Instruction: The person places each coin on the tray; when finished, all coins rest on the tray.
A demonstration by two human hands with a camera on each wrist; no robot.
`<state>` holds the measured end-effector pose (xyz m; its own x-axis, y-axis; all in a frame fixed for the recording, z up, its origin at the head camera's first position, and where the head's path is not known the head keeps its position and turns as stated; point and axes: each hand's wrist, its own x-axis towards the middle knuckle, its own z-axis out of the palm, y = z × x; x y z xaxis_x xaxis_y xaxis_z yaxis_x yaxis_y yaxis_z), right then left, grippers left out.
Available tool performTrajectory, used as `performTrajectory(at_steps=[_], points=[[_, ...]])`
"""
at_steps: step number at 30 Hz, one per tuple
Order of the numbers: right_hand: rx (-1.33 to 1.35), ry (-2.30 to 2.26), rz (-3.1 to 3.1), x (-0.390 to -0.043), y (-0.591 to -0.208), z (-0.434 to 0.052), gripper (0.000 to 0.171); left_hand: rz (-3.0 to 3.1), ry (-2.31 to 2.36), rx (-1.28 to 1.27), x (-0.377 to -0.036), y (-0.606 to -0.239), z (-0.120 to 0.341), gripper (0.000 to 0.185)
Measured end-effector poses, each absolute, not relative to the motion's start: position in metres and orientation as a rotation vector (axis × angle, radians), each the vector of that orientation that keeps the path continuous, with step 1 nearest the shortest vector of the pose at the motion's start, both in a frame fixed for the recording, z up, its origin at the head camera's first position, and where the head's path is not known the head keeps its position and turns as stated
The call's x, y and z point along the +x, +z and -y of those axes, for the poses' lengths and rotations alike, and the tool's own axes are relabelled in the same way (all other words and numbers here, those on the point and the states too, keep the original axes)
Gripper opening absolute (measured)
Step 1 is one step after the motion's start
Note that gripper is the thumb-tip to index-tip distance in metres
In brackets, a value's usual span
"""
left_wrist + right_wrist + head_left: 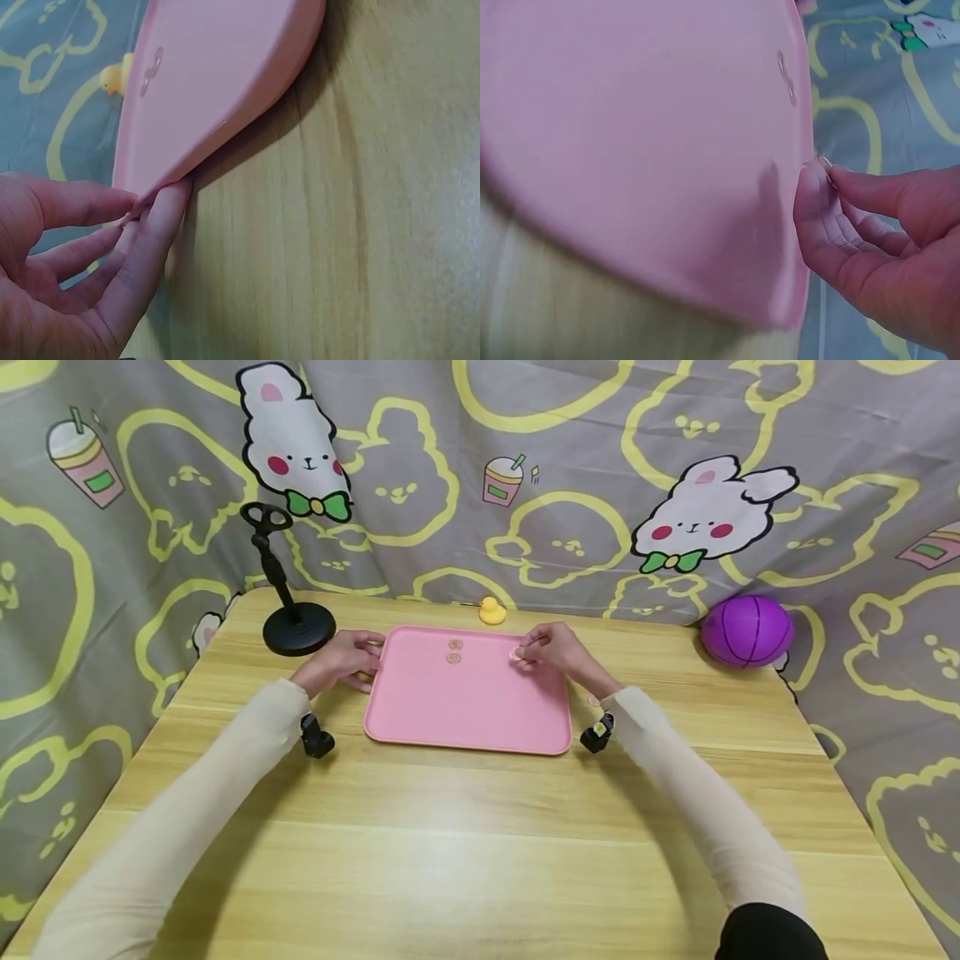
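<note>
Small round pale token (516,653), coin-like, pinched between thumb and forefinger of the right hand (553,652) over the far right corner of the pink tray (465,710); grip clamped on it. Two similar tokens (454,651) lie side by side on the tray's far middle, well apart from that hand. Left hand (341,662) touches the tray's left rim, fingers nearly straight, holding nothing. Tray lies flat on the wooden counter (480,827).
</note>
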<state>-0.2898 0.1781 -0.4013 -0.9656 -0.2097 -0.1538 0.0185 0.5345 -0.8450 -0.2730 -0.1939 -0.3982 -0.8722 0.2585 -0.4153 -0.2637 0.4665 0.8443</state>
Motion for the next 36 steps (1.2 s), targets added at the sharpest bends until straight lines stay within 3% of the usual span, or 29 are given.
performTrajectory(at_steps=[9, 21, 36], points=[[-0.14, -1.579, -2.22, -0.283, -0.413, -0.135, 0.016, -2.217, 1.421, 0.008, -0.271, -0.4, 0.197, 0.066], [-0.199, -1.515, -2.317, -0.281, -0.417, -0.091, 0.012, -2.235, 1.401, -0.004, -0.275, -0.402, 0.196, 0.066], [-0.197, -1.373, -2.38, -0.283, -0.412, -0.081, 0.016, -2.229, 1.4, 0.026, -0.273, -0.4, 0.196, 0.065]])
